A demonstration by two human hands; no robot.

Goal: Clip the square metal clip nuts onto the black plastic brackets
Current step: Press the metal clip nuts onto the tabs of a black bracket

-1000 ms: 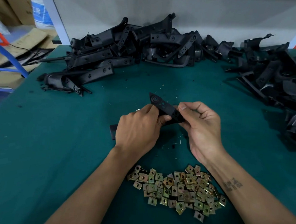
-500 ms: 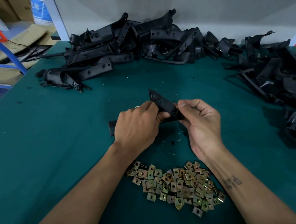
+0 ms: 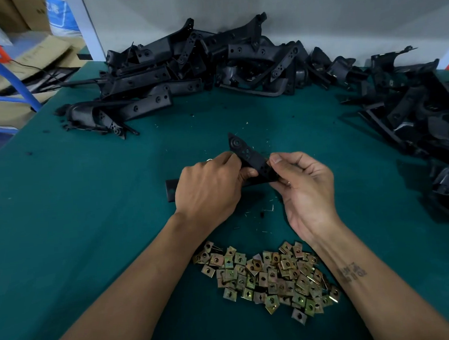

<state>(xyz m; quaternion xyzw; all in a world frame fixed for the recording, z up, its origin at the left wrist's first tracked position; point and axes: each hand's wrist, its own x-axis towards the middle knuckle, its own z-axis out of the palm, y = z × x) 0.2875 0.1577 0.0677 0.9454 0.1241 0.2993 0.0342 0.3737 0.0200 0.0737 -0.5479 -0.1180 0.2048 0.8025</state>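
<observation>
Progress appears early: left hand [image 3: 209,189] and right hand [image 3: 303,188] curl their fingers round one bracket [image 3: 252,158] above the desk [image 3: 74,207] centre, while loose clip nuts [image 3: 268,275] near the front edge and bracket piles [image 3: 185,74] along the back edge await.

Dark teal table cover [image 3: 87,206]. Black plastic bracket [image 3: 249,155] held in both hands. Heaps of matching black brackets at the back [image 3: 185,74] and right [image 3: 421,119]. Pile of brassy yellow-gold clip nuts [image 3: 268,275]. Dark tattoo [image 3: 351,271] on the right forearm. Brown cardboard [image 3: 12,78], blue frame [image 3: 1,68].
</observation>
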